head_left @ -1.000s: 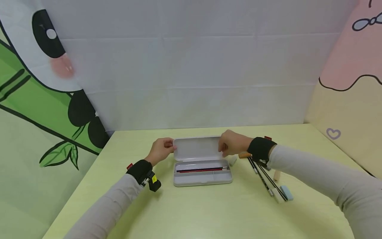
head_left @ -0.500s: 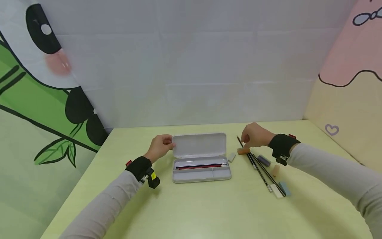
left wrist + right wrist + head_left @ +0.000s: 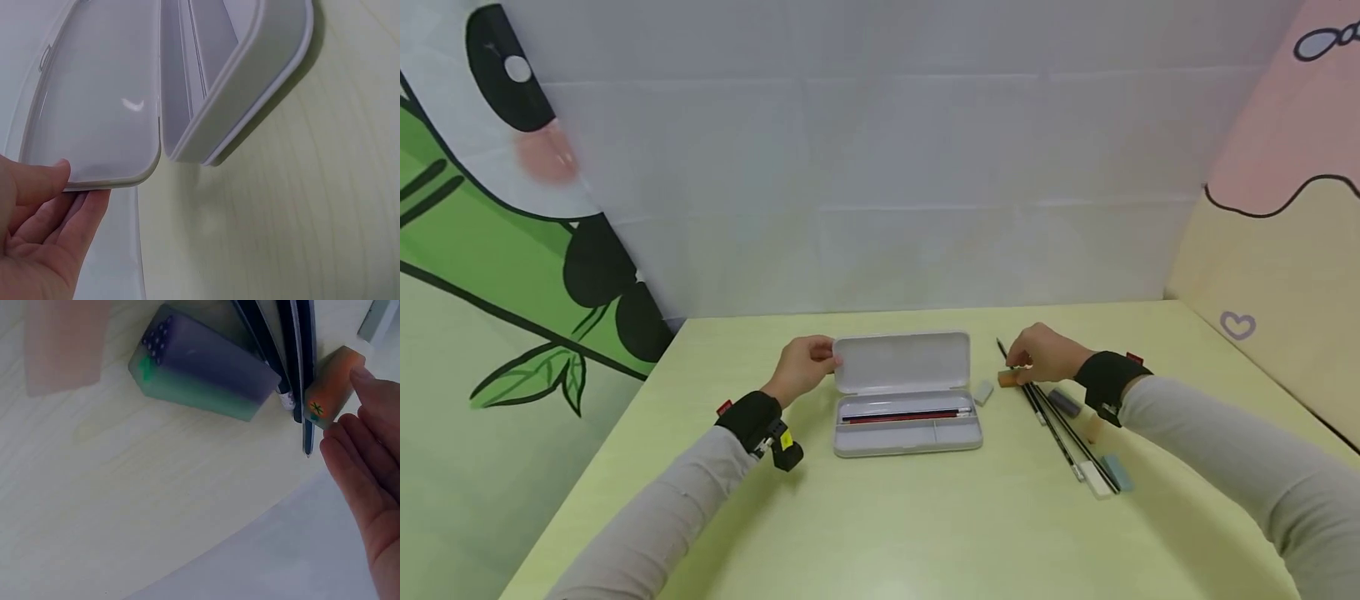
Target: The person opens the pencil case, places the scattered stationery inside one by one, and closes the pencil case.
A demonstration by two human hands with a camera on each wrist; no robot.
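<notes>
My left hand (image 3: 801, 367) pinches the left edge of the raised lid of a pale grey pencil case (image 3: 902, 363). Thumb above and fingers beneath the lid's rim show in the left wrist view. Dark and red pencils (image 3: 906, 417) lie in the case's rear compartment. To the right, my right hand (image 3: 1047, 353) pinches an orange eraser (image 3: 340, 384) between thumb and fingers. That eraser lies against the tips of several dark pencils (image 3: 1060, 442) on the table. A purple and green eraser (image 3: 200, 365) is close by.
A small whitish eraser (image 3: 982, 392) lies just right of the case. Nearer the front, a white eraser (image 3: 1094, 481) and a light blue eraser (image 3: 1117, 472) sit by the pencil ends. A peach eraser (image 3: 65, 347) is partly behind the right wrist. A white backdrop (image 3: 925, 192) borders the table.
The right hand has left the right side of the lid, moved right and come down onto the orange eraser. The left hand stays on the lid, which remains raised.
</notes>
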